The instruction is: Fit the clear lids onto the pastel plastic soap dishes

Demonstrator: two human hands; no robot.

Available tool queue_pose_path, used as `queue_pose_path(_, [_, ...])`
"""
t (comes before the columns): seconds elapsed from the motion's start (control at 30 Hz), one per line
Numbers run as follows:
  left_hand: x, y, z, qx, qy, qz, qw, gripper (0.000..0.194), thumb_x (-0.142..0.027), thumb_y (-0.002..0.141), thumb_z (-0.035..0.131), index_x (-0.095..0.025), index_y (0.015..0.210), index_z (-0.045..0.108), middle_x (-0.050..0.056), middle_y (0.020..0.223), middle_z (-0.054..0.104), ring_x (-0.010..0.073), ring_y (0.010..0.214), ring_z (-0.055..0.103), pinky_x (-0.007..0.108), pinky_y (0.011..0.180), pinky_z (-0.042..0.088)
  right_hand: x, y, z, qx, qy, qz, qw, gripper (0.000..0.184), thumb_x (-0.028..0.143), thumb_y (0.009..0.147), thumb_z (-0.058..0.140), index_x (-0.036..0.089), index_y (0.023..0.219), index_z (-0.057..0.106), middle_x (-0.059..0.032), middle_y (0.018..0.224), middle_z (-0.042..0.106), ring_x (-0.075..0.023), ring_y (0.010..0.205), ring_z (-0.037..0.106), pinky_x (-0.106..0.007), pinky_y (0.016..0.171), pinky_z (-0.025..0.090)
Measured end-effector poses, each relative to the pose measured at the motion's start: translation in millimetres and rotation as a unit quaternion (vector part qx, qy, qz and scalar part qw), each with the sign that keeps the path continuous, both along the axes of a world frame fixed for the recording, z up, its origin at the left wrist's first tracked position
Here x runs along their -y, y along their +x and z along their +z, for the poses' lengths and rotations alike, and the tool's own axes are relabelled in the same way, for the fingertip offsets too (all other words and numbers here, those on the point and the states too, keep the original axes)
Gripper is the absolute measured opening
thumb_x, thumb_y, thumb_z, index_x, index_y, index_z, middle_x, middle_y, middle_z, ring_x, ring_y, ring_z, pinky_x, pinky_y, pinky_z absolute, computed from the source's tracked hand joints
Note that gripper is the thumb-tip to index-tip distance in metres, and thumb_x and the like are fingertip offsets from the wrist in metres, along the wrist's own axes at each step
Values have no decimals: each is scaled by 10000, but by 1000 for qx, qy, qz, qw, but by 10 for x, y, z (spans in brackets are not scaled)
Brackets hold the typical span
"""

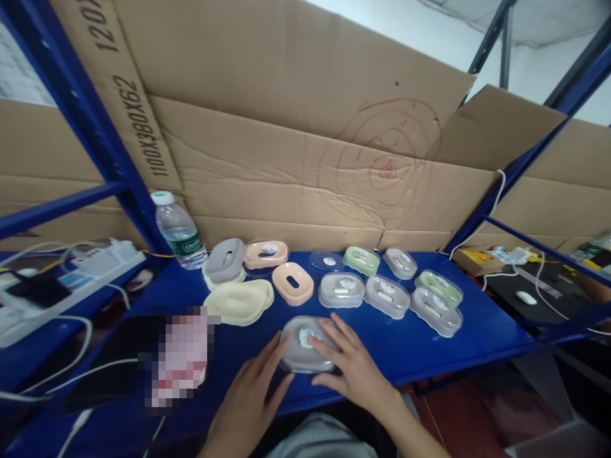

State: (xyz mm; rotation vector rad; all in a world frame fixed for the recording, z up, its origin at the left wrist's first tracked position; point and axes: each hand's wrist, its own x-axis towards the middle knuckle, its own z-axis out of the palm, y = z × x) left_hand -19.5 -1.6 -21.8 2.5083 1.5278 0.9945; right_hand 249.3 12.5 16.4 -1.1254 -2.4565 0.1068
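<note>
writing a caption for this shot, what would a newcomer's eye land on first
Probably the big red hand-drawn rings on the cardboard wall, right of centre. Next, the pale soap-dish-like trays: lidded grey and green ones on the right of the blue tabletop, peach and cream ones on the left. Nearest the viewer, two bare hands touch a lidded grey one.

The only view looks out from the person's head, facing forward and down across the bench [396,350]. It is close above the left hand [258,385] and right hand [353,366], low in its middle. Its wide reach runs beyond them to the cardboard [248,152] behind the bench and past blue posts [74,95] on both sides.
</note>
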Motion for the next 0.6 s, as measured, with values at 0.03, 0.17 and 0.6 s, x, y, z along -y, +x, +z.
queue_pose_path(0.03, [0,-2,-7,1,-4,0,1000,651,-370,1052,544,-380,1652,291,62,1546,603,257,1259,704,407,973,616,-10,14,27,3,-10,2,1000,795,479,903,794,352,1606,445,-82,1703,370,-353,1602,264,-570,1227,429])
queue_pose_path(0.17, [10,2,23,5,-24,8,1000,628,-380,1053,543,-370,1638,314,71,1533,609,265,1294,679,429,996,608,-113,70,166,15,-38,43,998,700,492,969,715,363,1603,447,-62,1693,394,-305,1583,325,-527,1249,408])
queue_pose_path(0.6, [60,20,59,43,-29,23,998,656,-373,1058,535,-340,1651,257,91,1553,578,260,1372,623,417,1051,586,-250,302,207,-66,74,31,995,663,452,976,713,356,1586,473,-86,1660,436,-317,1554,379,-549,1223,430])
